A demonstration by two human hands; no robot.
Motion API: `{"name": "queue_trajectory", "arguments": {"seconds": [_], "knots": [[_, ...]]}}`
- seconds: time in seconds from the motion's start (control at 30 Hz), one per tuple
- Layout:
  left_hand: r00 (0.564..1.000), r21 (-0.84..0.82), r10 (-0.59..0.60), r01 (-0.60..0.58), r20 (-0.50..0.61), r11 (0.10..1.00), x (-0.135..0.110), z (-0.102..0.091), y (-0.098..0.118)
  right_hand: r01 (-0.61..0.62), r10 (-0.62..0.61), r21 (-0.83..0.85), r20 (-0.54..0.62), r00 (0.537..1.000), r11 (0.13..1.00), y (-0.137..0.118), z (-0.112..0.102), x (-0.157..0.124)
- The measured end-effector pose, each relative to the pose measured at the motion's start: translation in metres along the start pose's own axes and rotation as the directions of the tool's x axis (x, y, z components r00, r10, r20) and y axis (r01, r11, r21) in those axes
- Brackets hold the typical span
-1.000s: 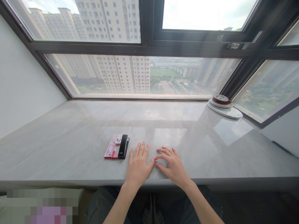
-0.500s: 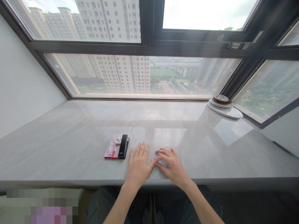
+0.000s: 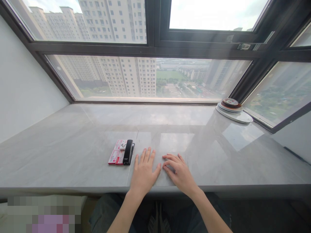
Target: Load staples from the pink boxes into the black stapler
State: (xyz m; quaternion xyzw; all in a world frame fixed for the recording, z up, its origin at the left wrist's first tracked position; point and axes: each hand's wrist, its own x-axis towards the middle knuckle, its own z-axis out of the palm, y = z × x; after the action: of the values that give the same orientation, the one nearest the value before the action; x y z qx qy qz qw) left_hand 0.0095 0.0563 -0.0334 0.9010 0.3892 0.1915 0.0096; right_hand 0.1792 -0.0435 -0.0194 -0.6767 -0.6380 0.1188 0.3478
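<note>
Grip apart on both: left hand (image 3: 143,174) and right hand (image 3: 181,174) rest, fingers spread, on the sill (image 3: 73,152).

Setting: room in a high-rise flat, most likely a home; bay-window nook.

Evidence:
- dark metal window frame (image 3: 155,48), glazed on the far and right sides
- residential tower blocks (image 3: 126,77) and a far-off green field, seen from well above the ground
- pale grey stone tabletop (image 3: 73,155) filling the bay, polished enough to mirror the sky
- plain white wall (image 3: 21,90) at left
- stack of round plates (image 3: 232,108) in the far right corner
- black stapler (image 3: 128,152) and red-and-white staple boxes (image 3: 118,152), near centre, touching side by side
</note>
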Motion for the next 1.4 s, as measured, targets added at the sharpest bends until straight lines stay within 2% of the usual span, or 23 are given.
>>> {"name": "queue_trajectory", "arguments": {"seconds": [0.23, 0.4, 0.6, 0.73, 0.8, 0.9, 1.03, 1.13, 1.27, 1.33, 1.4], "knots": [[1.0, 0.016, 0.011, -0.011, 0.009, 1.0, 0.0, 0.0, -0.002, 0.004, -0.004, -0.005, -0.005, 1.0, 1.0, 0.002, 0.001, 0.0], [1.0, 0.024, 0.025, -0.025, 0.008, 0.999, 0.0, 0.001, -0.003, -0.019, 0.018, -0.115, -0.008, 1.0, 0.993, 0.005, 0.005, -0.001], [0.998, 0.034, 0.057, -0.057, -0.006, 0.998, -0.016, -0.004, 0.006, -0.157, 0.151, -0.23, -0.043, 0.988, 0.96, 0.002, 0.025, 0.012], [0.994, -0.01, 0.111, -0.111, 0.019, 0.994, -0.046, -0.014, 0.011, -0.25, 0.248, -0.114, -0.027, 0.968, 0.962, -0.025, 0.046, 0.041], [0.991, -0.037, 0.125, -0.124, 0.042, 0.992, -0.064, -0.018, 0.011, -0.185, 0.185, -0.002, 0.021, 0.983, 0.983, -0.048, 0.06, 0.063], [0.988, -0.061, 0.151, -0.149, 0.028, 0.987, -0.088, -0.018, 0.007, -0.102, 0.104, 0.107, -0.013, 0.995, 0.989, -0.082, 0.085, 0.099], [0.983, -0.134, 0.181, -0.18, -0.005, 0.975, -0.105, -0.021, 0.0, -0.09, 0.092, 0.107, -0.013, 0.996, 0.99, -0.103, 0.107, 0.138], [0.995, -0.243, 0.07, -0.087, -0.077, 0.966, -0.102, -0.031, -0.004, -0.033, 0.029, 0.07, 0.053, 0.998, 0.997, -0.093, 0.095, 0.143], [0.988, -0.312, -0.124, 0.091, -0.089, 0.946, -0.078, -0.04, -0.007, 0.06, -0.063, 0.034, 0.098, 0.993, 0.998, -0.056, 0.047, 0.116], [0.989, -0.277, -0.127, 0.102, -0.075, 0.956, -0.06, -0.037, -0.006, 0.039, -0.04, 0.022, 0.042, 0.998, 0.999, -0.039, 0.025, 0.096], [0.995, -0.23, -0.079, 0.062, -0.064, 0.971, -0.041, -0.027, -0.003, 0.0, 0.001, 0.019, -0.04, 0.999, 1.0, -0.028, 0.013, 0.079]]}}
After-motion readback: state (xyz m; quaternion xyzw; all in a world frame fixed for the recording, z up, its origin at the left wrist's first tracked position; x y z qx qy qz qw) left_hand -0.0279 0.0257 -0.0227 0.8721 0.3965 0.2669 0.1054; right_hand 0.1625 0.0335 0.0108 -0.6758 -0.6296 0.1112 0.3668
